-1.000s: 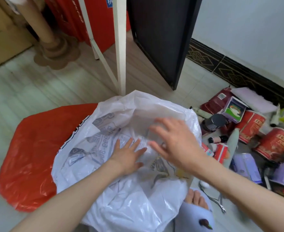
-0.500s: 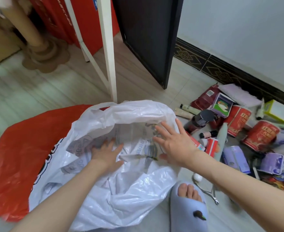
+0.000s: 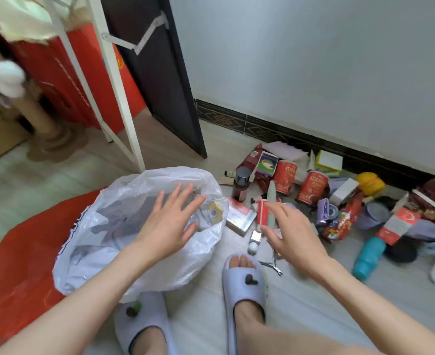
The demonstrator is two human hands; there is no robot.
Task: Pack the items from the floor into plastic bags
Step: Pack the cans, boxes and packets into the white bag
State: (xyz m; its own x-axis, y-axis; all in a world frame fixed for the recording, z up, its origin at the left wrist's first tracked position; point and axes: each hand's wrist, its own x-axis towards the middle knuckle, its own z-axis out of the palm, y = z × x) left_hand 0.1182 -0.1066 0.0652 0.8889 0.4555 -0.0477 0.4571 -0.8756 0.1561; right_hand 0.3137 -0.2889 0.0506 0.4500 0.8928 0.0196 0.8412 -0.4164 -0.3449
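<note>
Meanwhile both grips are released: left hand [image 3: 171,221] over the white bag [image 3: 124,226], right hand [image 3: 292,231] over floor items [image 3: 311,187].

Bare floor [image 3: 313,311] open right of the slippers [image 3: 244,280]. White bag [image 3: 124,226] mouth unobstructed from above. Clutter pile [image 3: 313,190] packed tight along the baseboard; nippers [image 3: 272,265] beside the toes. White frame leg [image 3: 124,106] behind bag.

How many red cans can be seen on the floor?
2. One red can stands beside the small green and purple box. The other red can stands just to its right, nearer the wall. More may be hidden under the pile.
</note>
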